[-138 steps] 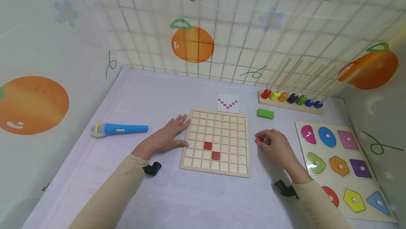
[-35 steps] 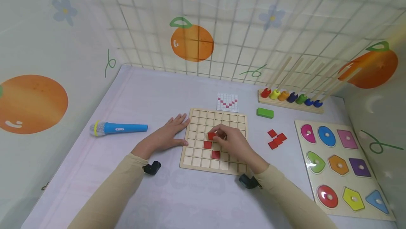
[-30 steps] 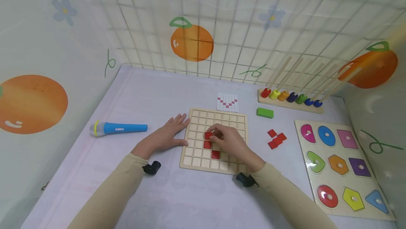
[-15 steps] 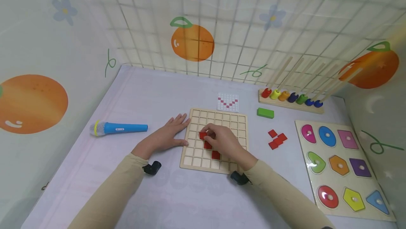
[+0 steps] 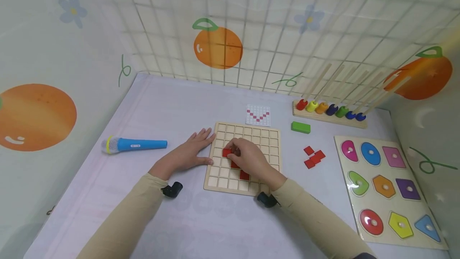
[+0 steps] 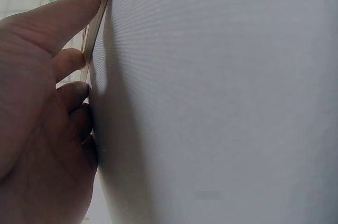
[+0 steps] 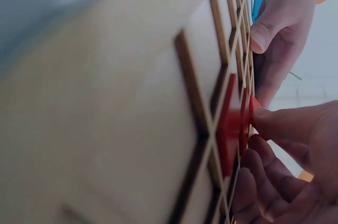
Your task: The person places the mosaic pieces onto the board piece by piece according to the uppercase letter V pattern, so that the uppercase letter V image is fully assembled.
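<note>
Bare table [image 5: 172,103] lies open behind the grid board [image 5: 267,139], while the left hand [image 5: 187,153] blocks its left edge and loose red tiles [image 5: 313,157] lie to its right.

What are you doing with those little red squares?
A person is filling a wooden grid board with red tiles. The right hand pinches a red tile over a cell of the board, up and left of two red tiles already in cells. The left hand lies flat against the board's left edge. Three spare red tiles wait on the table to the right, and a pattern card with a red V lies behind the board.
</note>
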Available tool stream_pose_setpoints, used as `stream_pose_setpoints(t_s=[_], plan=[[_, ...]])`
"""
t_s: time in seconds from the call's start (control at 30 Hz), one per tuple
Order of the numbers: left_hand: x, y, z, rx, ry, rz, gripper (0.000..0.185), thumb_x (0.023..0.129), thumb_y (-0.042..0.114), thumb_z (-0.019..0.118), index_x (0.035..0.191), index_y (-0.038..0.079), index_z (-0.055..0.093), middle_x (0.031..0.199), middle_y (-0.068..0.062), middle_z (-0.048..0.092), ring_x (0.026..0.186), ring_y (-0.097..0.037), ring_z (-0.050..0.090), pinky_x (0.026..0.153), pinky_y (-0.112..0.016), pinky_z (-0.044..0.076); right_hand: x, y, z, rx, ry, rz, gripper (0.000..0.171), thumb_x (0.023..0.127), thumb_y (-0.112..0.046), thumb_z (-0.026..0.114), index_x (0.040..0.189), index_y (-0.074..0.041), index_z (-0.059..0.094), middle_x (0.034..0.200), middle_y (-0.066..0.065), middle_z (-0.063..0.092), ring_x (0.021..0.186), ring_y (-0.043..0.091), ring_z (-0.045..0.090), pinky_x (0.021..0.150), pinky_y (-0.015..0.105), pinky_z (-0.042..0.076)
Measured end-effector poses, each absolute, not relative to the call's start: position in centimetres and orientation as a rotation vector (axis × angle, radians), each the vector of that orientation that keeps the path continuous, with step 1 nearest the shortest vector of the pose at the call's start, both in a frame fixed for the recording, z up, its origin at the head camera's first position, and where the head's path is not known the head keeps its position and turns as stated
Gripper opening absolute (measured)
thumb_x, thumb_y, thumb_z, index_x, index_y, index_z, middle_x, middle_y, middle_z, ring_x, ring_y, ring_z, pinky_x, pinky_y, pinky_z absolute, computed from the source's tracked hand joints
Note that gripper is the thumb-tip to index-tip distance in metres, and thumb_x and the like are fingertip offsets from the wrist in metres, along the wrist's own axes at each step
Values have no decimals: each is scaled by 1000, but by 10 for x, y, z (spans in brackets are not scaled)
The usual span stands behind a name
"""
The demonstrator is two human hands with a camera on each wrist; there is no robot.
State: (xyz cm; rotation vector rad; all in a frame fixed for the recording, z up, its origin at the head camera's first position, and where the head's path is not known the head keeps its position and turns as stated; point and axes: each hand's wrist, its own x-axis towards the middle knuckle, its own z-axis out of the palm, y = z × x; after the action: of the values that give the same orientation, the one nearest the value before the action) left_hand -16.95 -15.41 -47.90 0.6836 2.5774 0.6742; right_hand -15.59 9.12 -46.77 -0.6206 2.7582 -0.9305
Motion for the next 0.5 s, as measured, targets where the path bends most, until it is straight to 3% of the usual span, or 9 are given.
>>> stream_pose_setpoints(t_s=[0.5], plan=[[-169,-154,-479,698,2581,672,94,93,49,71,164,16,19,171,-6,4,157,-26,-2,128,-46,2,-157,88,-468,-587,2766,-857,20,92,-17,78,112,-17,75,103,-5,62,84,11,55,72,27,52]])
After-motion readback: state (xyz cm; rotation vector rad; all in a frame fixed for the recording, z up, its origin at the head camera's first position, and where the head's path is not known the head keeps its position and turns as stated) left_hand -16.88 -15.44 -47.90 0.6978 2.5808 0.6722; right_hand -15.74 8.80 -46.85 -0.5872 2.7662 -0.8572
